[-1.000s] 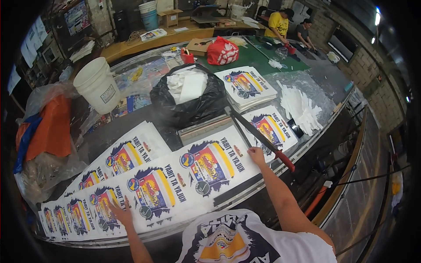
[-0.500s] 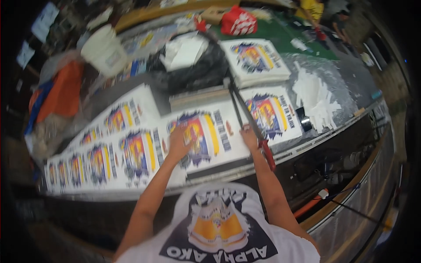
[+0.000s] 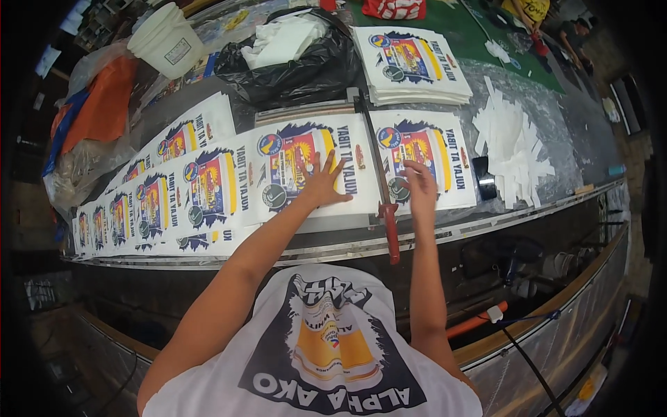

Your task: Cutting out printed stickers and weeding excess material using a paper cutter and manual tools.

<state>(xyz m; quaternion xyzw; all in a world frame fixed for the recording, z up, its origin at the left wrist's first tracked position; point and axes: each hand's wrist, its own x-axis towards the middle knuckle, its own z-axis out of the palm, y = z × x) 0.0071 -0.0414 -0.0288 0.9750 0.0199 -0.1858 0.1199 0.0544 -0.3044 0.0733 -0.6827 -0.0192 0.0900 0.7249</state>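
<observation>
My left hand (image 3: 324, 182) lies with fingers spread on a long printed white strip (image 3: 260, 222) bearing repeated colourful designs, left of a paper cutter's long blade (image 3: 372, 156). The cutter's red handle (image 3: 391, 236) points toward me near the table edge. My right hand (image 3: 421, 184) is just right of the blade, its fingers loosely bent and apart, over or on a separate printed sheet (image 3: 456, 132). Another printed strip (image 3: 208, 118) lies behind the long one. A stack of printed sheets (image 3: 417, 94) sits beyond the cutter.
Around these are a black bag of white scraps (image 3: 292, 83), a white bucket (image 3: 167, 45), orange and blue sheeting (image 3: 97, 104), white offcuts (image 3: 507, 146) and a dark phone-like object (image 3: 485, 177). Two other people (image 3: 524, 14) (image 3: 577, 45) work at the table's far right.
My left hand moved right along the strip to beside the blade. My right hand left the strip's right end for the sheet right of the blade. The cutter handle now points more directly toward me.
</observation>
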